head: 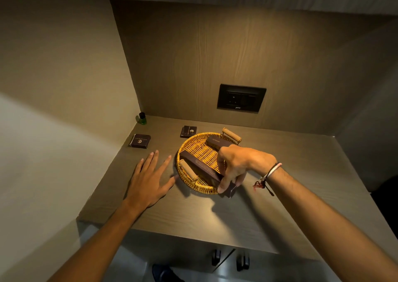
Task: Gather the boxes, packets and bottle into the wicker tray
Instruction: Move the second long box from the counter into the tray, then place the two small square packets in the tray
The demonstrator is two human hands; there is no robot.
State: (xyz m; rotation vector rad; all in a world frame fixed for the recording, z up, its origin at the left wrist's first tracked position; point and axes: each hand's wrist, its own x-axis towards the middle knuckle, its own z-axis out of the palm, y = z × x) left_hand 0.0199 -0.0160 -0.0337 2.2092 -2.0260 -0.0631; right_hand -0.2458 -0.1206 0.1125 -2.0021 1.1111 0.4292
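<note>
On the round wicker tray [202,152], long dark box [199,167], right hand [239,165] fingers pinching its end, left hand [148,178] splayed flat

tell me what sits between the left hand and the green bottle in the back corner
In the head view, one dark packet lies on the counter between the left hand and the green bottle; the rest of that stretch is bare.

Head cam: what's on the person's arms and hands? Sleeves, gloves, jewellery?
Both forearms are bare, no sleeves in view, and no gloves. The left hand shows no rings or bands. The right hand has thread bracelets at the wrist: a pale band, a dark cord, and a reddish tassel hanging off it.
</note>
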